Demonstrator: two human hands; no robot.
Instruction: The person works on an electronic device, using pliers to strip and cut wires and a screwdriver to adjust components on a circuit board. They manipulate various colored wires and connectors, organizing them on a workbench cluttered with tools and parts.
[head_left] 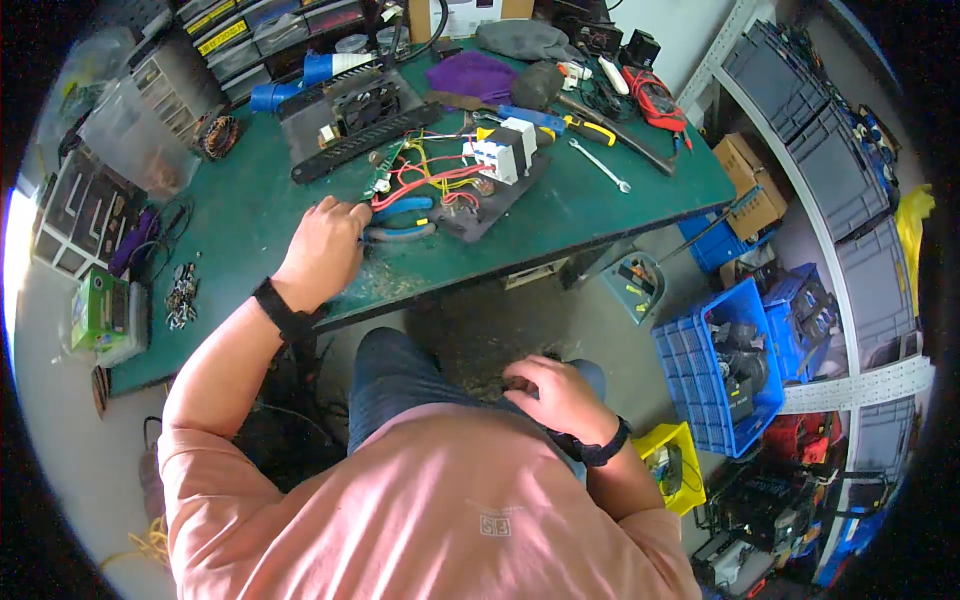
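Blue-handled pliers (402,222) on green bench, left hand (322,250) curled, fingertips touching handles; right hand (555,395) loosely curled, resting on knee.

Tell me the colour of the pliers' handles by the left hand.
Blue. The pliers lie on the green bench beside the left hand, seen in the head view.

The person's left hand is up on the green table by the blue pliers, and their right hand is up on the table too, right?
Not quite. The head view shows the left hand on the green table beside the blue pliers, but the right hand is down on the person's lap, off the table.
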